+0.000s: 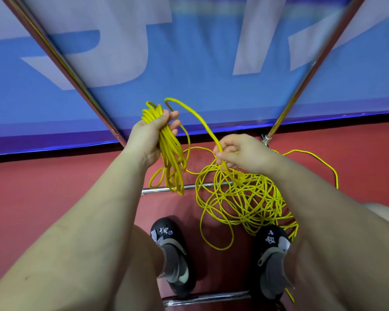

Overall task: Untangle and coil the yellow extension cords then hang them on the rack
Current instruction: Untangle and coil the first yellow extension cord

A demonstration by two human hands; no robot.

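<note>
Two hands busy — left hand [152,133] grips coiled cord [171,153], right hand [240,153] pinches one strand [195,115].

I see bright yellow thin cord [238,198] tangled over a dull red floor [54,187]. Blue banner with big white lettering [189,63], dark edge strip below. Shiny chrome rack poles [61,61]. Black clog shoes with grey straps and small white charms [173,250].

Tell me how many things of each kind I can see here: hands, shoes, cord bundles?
Hands: 2, left hand and right hand
Shoes: 2, left shoe and right shoe
Cord bundles: 2, coil and tangle
Total: 6
</note>
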